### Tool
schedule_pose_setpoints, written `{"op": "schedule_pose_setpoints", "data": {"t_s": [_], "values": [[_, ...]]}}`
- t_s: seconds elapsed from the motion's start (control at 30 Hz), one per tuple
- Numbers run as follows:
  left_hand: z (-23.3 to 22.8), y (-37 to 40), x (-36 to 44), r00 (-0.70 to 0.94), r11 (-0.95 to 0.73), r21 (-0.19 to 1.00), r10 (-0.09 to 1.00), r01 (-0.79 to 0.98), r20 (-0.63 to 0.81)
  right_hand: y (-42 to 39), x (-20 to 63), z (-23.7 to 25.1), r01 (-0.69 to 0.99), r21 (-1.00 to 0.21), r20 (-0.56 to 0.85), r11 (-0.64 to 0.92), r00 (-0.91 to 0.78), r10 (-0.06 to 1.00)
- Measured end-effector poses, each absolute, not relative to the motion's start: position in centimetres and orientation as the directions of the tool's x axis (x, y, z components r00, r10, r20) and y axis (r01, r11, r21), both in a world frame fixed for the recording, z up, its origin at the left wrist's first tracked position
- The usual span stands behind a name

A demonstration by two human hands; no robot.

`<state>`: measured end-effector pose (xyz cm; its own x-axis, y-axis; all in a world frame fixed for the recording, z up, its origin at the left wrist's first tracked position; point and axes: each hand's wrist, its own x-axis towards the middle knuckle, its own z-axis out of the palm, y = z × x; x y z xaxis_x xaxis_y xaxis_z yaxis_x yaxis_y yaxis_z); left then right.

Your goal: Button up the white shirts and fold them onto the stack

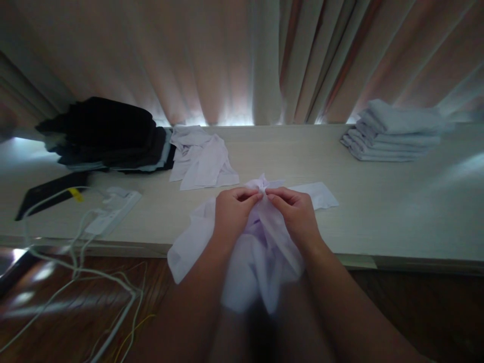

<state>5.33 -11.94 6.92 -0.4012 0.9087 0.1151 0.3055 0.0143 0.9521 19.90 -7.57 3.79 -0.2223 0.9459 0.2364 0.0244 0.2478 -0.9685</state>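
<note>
A white shirt (245,272) hangs from the ledge toward my lap, bunched and creased. My left hand (234,206) pinches its gathered top edge between thumb and fingers. Close beside it, my right hand (295,209) grips the same bunched spot, so the fingertips of both hands nearly meet. One flap of the cloth lies flat on the ledge beyond my right hand, while another droops over the front edge by my left forearm. What exactly sits between the fingertips is too small to make out.
Another white garment (206,156) lies crumpled behind my left hand. A stack of dark clothes (109,133) stands at the left, folded white clothes (397,133) at the right. A power strip (113,212) with trailing cables and a dark flat object (53,191) lie left. Curtains (227,60) hang behind the ledge (397,217).
</note>
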Motion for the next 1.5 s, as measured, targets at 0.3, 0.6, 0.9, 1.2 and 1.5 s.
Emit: {"op": "schedule_pose_setpoints", "data": {"t_s": [0.3,0.6,0.9,1.2,1.5], "values": [[6.5,-11.8,4.9,-0.367,0.090,0.947,0.930,0.307,0.030,-7.4,19.9,3.7,0.147,-0.942,0.250,0.303,-0.295,0.922],[6.0,-11.7,4.9,-0.362,0.138,0.973,0.930,0.183,-0.064,-7.3,19.8,3.0,0.167,-0.935,0.258,0.311,-0.277,0.926],[6.4,-11.7,4.9,-0.291,0.121,0.961,0.956,0.249,-0.045,-7.5,19.3,2.9,0.246,-0.898,0.282,0.365,-0.315,0.906],[5.4,-11.5,4.8,-0.292,0.085,0.985,0.956,0.151,-0.037,-7.4,19.2,2.7,0.214,-0.921,0.257,0.327,-0.297,0.920],[5.9,-11.3,4.9,-0.281,0.066,0.960,0.960,0.272,0.013,-7.5,19.2,2.8,0.178,-0.939,0.237,0.296,-0.289,0.927]]}}
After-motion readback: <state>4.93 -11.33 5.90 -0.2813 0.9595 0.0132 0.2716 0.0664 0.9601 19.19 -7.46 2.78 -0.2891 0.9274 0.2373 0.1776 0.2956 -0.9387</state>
